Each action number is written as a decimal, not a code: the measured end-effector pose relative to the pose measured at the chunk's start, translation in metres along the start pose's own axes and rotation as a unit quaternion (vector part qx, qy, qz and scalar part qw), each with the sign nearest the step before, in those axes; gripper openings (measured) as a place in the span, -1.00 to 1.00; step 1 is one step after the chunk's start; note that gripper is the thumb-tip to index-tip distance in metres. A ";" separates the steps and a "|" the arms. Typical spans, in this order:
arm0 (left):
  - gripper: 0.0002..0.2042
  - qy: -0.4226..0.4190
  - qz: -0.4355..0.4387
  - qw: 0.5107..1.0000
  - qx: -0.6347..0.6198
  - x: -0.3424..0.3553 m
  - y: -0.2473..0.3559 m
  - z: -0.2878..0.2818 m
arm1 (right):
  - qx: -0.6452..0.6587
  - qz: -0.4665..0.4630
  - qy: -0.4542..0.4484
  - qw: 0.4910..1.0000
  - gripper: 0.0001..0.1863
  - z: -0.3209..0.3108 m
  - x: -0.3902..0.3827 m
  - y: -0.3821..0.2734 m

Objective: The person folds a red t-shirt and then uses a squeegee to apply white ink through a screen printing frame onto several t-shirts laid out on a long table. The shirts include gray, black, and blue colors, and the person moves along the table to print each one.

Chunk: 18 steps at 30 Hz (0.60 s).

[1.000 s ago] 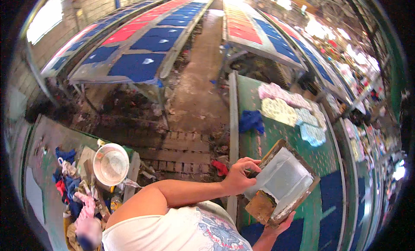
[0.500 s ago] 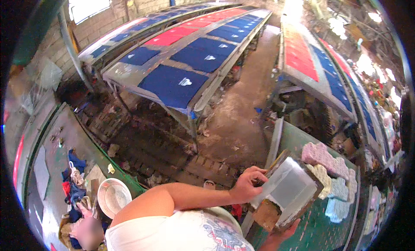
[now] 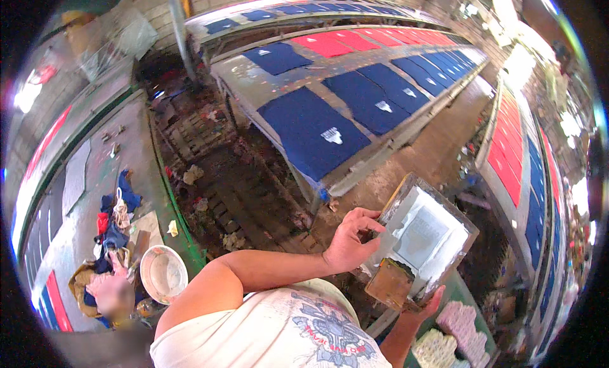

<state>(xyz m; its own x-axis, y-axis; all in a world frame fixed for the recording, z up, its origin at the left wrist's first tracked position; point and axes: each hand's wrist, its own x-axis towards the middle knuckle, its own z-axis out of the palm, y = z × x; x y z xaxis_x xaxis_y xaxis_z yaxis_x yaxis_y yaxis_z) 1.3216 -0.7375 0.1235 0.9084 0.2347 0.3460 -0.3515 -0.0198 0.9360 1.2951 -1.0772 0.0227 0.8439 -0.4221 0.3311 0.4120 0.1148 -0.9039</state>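
Observation:
A screen-printing frame (image 3: 433, 230), with dark wooden edges and pale mesh, is tilted in front of my chest. My right hand (image 3: 426, 308) grips its lower edge from beneath, so part of the fingers is hidden. On the near left corner of the frame rests a brown, stained squeegee block (image 3: 390, 283). My left hand (image 3: 353, 240) is at the frame's left side, thumb and fingers closed in a pinch. A pale, translucent edge shows by those fingertips, but I cannot make out what it is.
Long tables (image 3: 406, 139) carry rows of printed navy and red cloth panels (image 3: 314, 130). On the left bench stand a white basin (image 3: 163, 274) and a heap of rags (image 3: 113, 266). Pink sponge-like blocks (image 3: 463, 330) and a cream one (image 3: 434, 349) lie at lower right.
My view has swung right, away from the sponge-like blocks' earlier spot, toward the tables on the left. The frame, held in my hands, has come up and away from the green bench.

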 end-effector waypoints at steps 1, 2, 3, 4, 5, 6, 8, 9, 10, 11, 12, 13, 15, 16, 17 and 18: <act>-0.73 0.014 -0.007 1.000 0.004 0.009 -0.002 -0.011 | -0.163 -0.217 -0.061 0.961 -0.18 0.013 0.007 0.019; -0.75 0.027 -0.013 1.000 0.007 0.018 -0.004 -0.021 | -0.226 -0.277 -0.101 0.928 -0.15 0.022 0.011 0.030; -0.77 0.039 -0.023 0.999 0.011 0.027 -0.008 -0.032 | -0.263 -0.301 -0.137 0.906 -0.12 0.034 0.015 0.039; -0.79 0.054 -0.032 0.998 0.009 0.028 -0.010 -0.042 | -0.257 -0.309 -0.173 0.899 -0.09 0.048 0.019 0.044; -0.82 0.069 -0.047 0.996 0.009 0.036 -0.015 -0.055 | -0.199 -0.266 -0.191 0.924 -0.10 0.073 0.023 0.051; -0.84 0.083 -0.063 0.995 0.007 0.043 -0.022 -0.067 | -0.145 -0.161 -0.208 0.954 -0.18 0.096 0.027 0.050; -0.90 0.112 -0.020 0.993 0.028 0.061 -0.037 -0.096 | 0.036 0.181 -0.118 0.976 -0.32 0.149 0.037 0.043; -0.90 0.129 -0.014 0.991 0.032 0.070 -0.044 -0.113 | 0.118 0.245 -0.123 0.954 -0.35 0.180 0.043 0.040; -0.89 0.146 -0.005 0.989 0.037 0.080 -0.051 -0.131 | 0.215 0.288 -0.157 0.920 -0.37 0.214 0.046 0.039; -0.89 0.166 -0.007 0.986 0.025 0.085 -0.054 -0.148 | 0.189 0.285 -0.174 0.924 -0.37 0.243 0.043 0.036; -0.89 0.176 -0.005 0.984 0.026 0.095 -0.058 -0.169 | 0.164 0.293 -0.167 0.927 -0.37 0.276 0.043 0.037; -0.89 0.186 -0.003 0.982 0.027 0.106 -0.062 -0.192 | 0.162 0.291 -0.184 0.925 -0.38 0.308 0.042 0.039; -0.90 0.228 0.005 0.973 -0.027 0.130 -0.067 -0.233 | 0.129 0.269 -0.217 0.929 -0.40 0.371 0.042 0.048; -0.90 0.241 0.008 0.970 -0.019 0.141 -0.069 -0.256 | 0.141 0.291 -0.234 0.917 -0.40 0.400 0.042 0.053; -0.90 0.254 0.008 0.967 -0.010 0.149 -0.071 -0.282 | 0.151 0.314 -0.251 0.903 -0.41 0.427 0.042 0.057; -0.90 0.267 0.008 0.964 0.008 0.153 -0.071 -0.302 | 0.169 0.333 -0.273 0.887 -0.41 0.449 0.043 0.061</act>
<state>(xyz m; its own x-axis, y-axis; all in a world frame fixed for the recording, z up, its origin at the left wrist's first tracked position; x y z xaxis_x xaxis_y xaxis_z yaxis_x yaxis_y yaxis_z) 1.4176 -0.4065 0.0904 0.6560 0.7002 0.2818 -0.3573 -0.0407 0.9331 1.5104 -0.6844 0.1038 0.9414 0.3274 -0.0809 -0.2385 0.4770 -0.8459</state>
